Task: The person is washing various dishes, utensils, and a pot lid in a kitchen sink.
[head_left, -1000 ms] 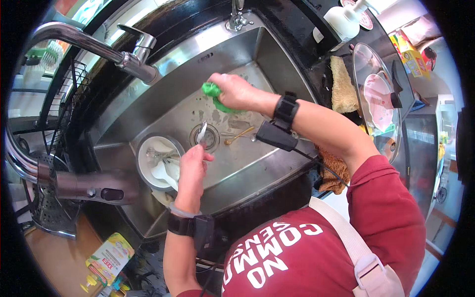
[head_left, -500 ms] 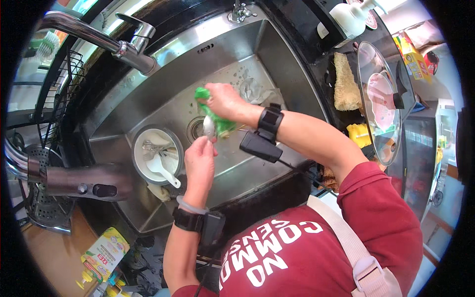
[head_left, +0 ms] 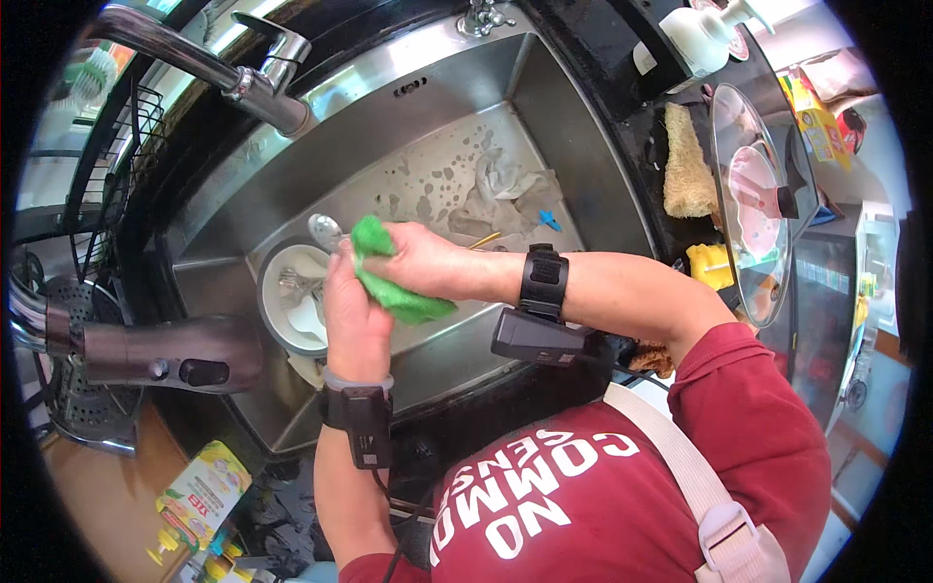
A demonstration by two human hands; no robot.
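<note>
Over the left side of the sink, my two hands meet in front of me. My left hand (head_left: 358,316) is closed around a metal spoon (head_left: 325,231), whose bowl sticks out past my fingers while its handle is hidden. A bunched green cloth (head_left: 413,303) is gripped in my right hand (head_left: 418,260) and pressed against my left hand, where the spoon's handle would lie. Just left of my left hand stands a white-lined round pot (head_left: 272,316). Inside it lie several metal forks (head_left: 296,287) and a white plastic spoon (head_left: 307,321), partly covered by my hand.
Crumpled clear plastic (head_left: 501,189) and a small blue piece (head_left: 549,221) lie on the wet floor of the steel sink (head_left: 573,136). A faucet (head_left: 262,97) reaches over the far left rim. To the right are a loofah (head_left: 688,165) and a glass lid (head_left: 746,126).
Both hands have moved left, toward the pot. The spoon's bowl, formerly against the cloth, now points up and away beyond my left hand, and the cloth has shifted to the handle side.
</note>
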